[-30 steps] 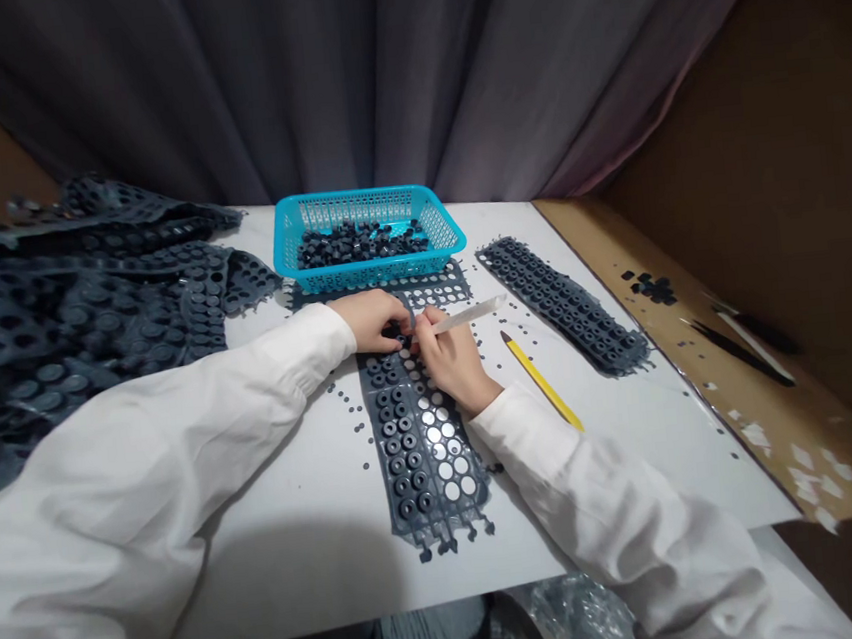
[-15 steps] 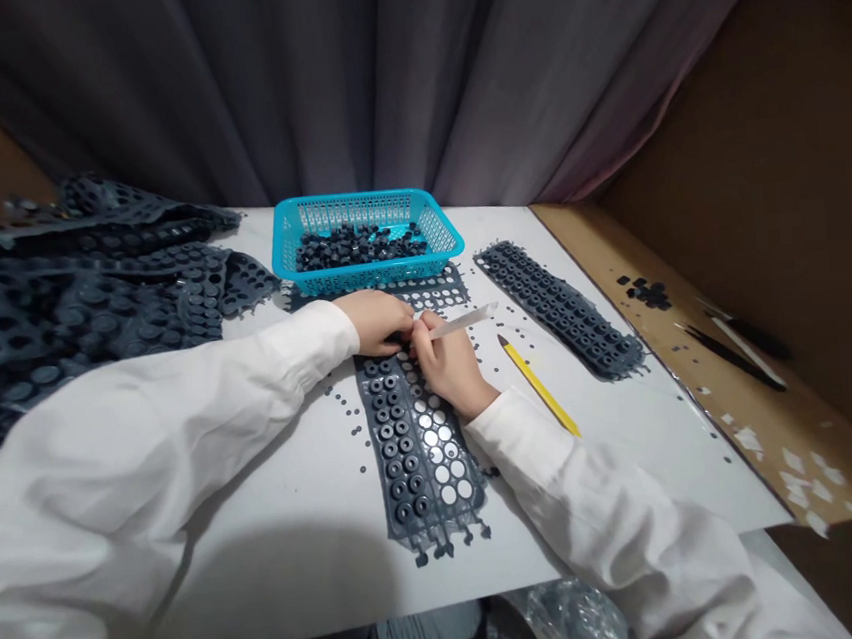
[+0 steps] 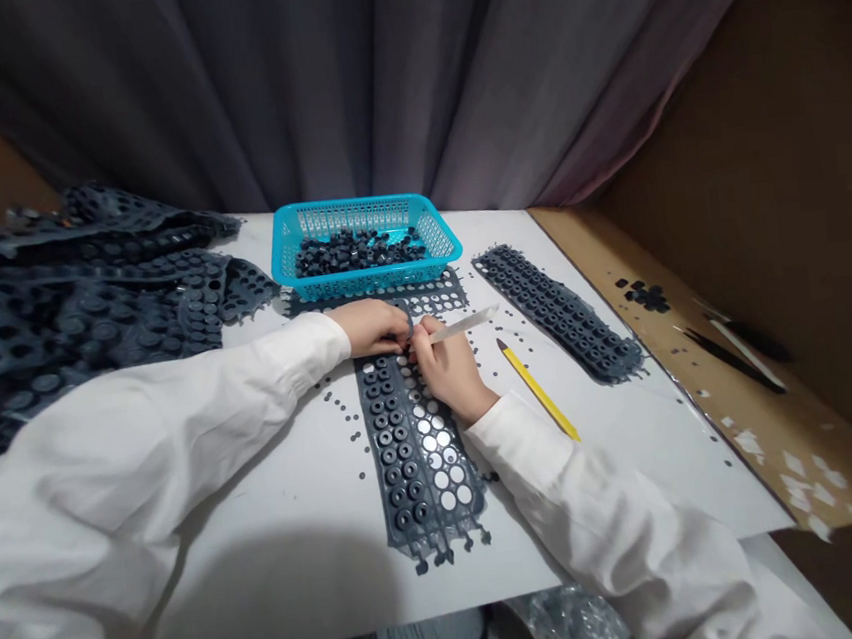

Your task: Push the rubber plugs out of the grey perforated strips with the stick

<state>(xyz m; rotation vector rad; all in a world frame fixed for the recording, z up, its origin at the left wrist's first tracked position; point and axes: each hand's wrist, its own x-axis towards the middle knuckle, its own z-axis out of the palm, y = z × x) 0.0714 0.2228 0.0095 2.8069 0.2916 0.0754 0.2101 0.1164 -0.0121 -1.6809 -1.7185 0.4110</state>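
A dark grey rubber sheet (image 3: pixel 400 453) lies lengthwise before me. Raised rings with holes fill its left half, and white round spots (image 3: pixel 445 478) fill much of its right half. My right hand (image 3: pixel 450 369) is closed round a thin whitish stick (image 3: pixel 466 325), whose free end points up to the right. Its fingertips are at the far part of the sheet. Close beside them, my left hand (image 3: pixel 372 327) is closed, fingers bent down at the sheet's far end; whatever is between them is hidden.
Behind my hands, a blue basket (image 3: pixel 369 283) holds small black pieces (image 3: pixel 355 251) and stands against another sheet (image 3: pixel 435 296). A yellow pencil-like tool (image 3: pixel 538 389) and a ringed sheet (image 3: pixel 557 312) lie right. Dark sheets (image 3: pixel 130 298) are heaped left. Tweezers (image 3: pixel 731 358) lie far right.
My left hand has shifted slightly left, opening a small gap to the right hand and uncovering more of the sheet's rings. My right hand keeps the stick in nearly the same place.
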